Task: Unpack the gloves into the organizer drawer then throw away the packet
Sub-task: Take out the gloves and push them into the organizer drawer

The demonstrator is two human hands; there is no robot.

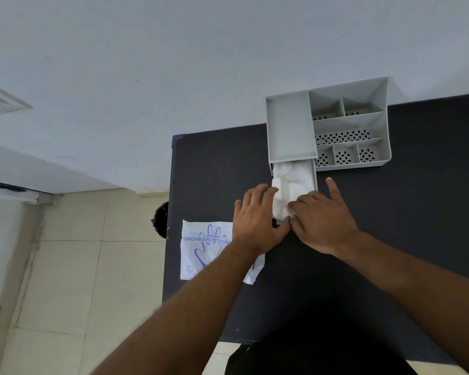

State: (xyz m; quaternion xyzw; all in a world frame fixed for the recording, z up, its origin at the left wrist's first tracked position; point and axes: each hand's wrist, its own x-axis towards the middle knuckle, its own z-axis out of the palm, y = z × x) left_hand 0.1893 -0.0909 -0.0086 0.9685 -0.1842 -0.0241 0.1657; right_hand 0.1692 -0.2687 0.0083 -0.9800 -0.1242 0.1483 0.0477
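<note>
A grey organizer (290,128) stands at the back of the dark table, its drawer (315,177) pulled out toward me. A wad of white clear gloves (290,182) fills the drawer and bulges over its front. My left hand (257,220) presses on the wad's left front side, fingers spread. My right hand (325,220) lies on the wad's right front corner, fingers spread flat, thumb touching the left hand. The flat white packet (201,250) with blue glove print lies on the table at the left, partly under my left forearm.
The organizer's open compartments (347,131) with perforated floors sit right of the drawer. A black bin (161,219) stands on the tiled floor just beyond the table's left edge (169,212). A white wall rises behind the table.
</note>
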